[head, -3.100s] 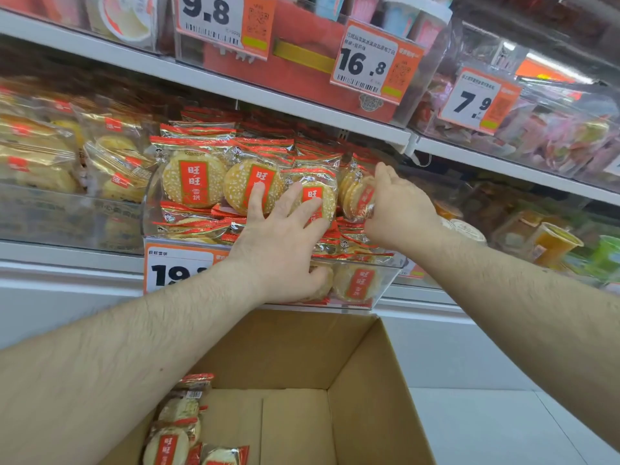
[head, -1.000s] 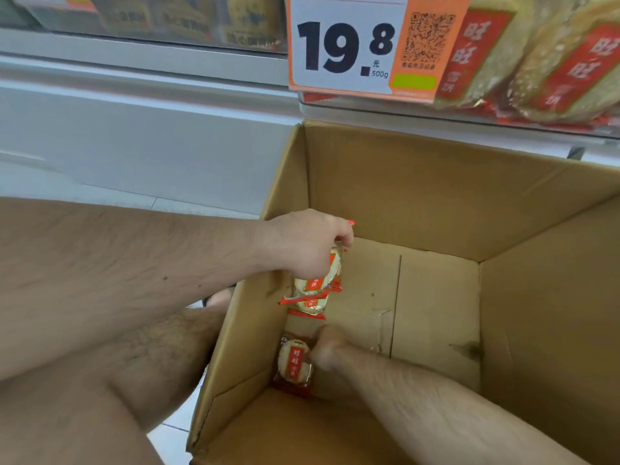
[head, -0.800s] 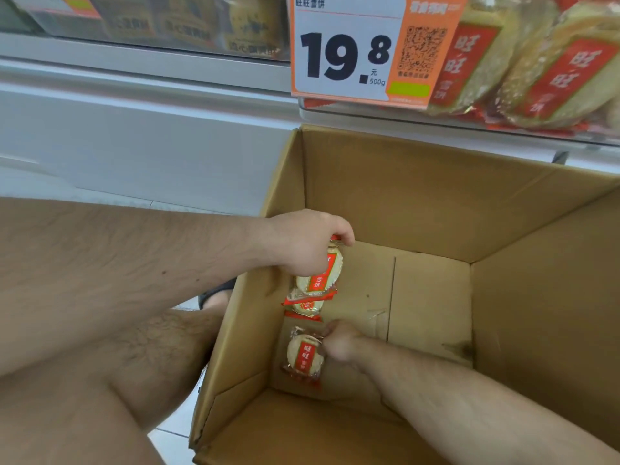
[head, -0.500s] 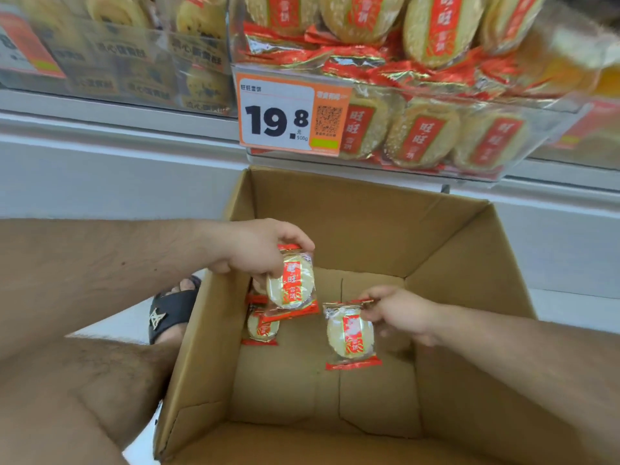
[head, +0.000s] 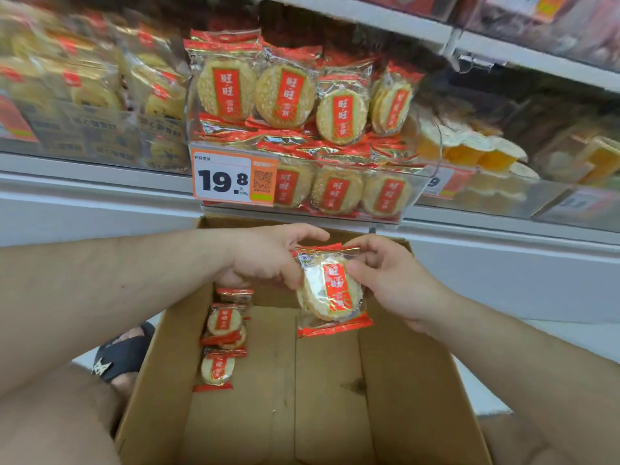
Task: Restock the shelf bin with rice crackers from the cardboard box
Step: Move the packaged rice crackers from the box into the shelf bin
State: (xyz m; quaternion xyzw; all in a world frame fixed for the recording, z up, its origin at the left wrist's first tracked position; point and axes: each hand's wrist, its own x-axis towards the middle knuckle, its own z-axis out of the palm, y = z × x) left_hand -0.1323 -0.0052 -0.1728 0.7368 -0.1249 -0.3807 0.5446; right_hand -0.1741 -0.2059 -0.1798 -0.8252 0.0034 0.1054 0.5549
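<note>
Both hands pinch the rice cracker packs (head: 330,290) together over the far edge of the cardboard box (head: 416,380): left hand (head: 268,260) and right hand (head: 385,280). The packs hang upright. The shelf bin (head: 416,193) sits straight above, close to both hands.

The scene is brightly and evenly lit, with soft shadow inside the cardboard box (head: 419,380). Glare glints off the wrapper of the packet (head: 330,290) held at centre. Motion blur smears the shelves toward 10 and 2 o'clock. Wide-angle distortion bends the shelf edge (head: 503,226) toward 3 o'clock.
</note>
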